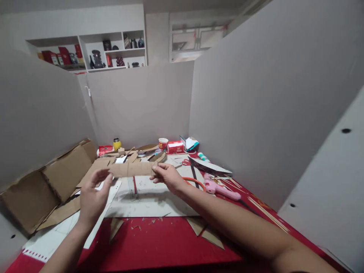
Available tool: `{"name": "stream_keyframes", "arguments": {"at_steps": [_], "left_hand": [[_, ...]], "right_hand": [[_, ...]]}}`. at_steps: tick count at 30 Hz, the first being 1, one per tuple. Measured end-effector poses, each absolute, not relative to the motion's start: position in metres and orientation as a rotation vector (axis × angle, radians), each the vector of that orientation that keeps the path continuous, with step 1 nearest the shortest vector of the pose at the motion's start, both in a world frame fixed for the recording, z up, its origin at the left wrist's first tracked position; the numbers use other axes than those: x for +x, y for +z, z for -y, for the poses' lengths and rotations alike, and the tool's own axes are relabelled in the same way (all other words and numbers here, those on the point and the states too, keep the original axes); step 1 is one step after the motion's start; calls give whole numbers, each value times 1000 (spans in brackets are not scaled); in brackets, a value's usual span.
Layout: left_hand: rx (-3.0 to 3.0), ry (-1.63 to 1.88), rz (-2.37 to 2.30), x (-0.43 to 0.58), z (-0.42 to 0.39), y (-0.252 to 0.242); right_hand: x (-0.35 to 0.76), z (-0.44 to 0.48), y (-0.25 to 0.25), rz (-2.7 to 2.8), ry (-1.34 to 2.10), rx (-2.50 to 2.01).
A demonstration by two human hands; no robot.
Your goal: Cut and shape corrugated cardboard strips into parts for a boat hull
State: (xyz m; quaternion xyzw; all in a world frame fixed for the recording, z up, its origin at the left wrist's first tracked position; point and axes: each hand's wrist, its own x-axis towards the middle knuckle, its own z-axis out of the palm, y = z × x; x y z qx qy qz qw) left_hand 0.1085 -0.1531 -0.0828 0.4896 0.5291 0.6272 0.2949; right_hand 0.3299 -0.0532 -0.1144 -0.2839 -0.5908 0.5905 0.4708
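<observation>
Right hand (167, 176) has thumb and fingers pinched on the right end of the cardboard strip (140, 169), held roughly level above the white board (176, 204); left hand (95, 189) is curled at the strip's left end, can't tell if its fingers clamp it or just sit close. Step in hand looks like positioning the strip two-handed; next move likely calls for a firm right pinch and light left guidance to avoid bending it.

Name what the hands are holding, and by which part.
A cardboard strip: the right hand pinches its right end. The left hand is at its left end, though whether it grips cannot be told.
</observation>
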Motion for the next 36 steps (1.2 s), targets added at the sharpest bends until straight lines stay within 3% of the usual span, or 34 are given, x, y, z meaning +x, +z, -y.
{"name": "stream_keyframes", "arguments": {"at_steps": [5, 9, 18, 25, 32, 36], "left_hand": [[1209, 1430, -1200, 156, 132, -96], [1098, 1474, -1092, 175, 117, -103], [1004, 1472, -1044, 157, 101, -102], [1014, 1431, -971, 158, 99, -115], [986, 1503, -971, 134, 100, -121], [974, 1542, -950, 134, 101, -119]], "right_hand": [[322, 71, -114, 1488, 1398, -739], [339, 82, -111, 1790, 1333, -864], [453, 76, -126, 2217, 573, -1633], [444, 54, -133, 2386, 383, -1909], [441, 53, -138, 2245, 378, -1748], [428, 72, -142, 2162, 606, -1419]]}}
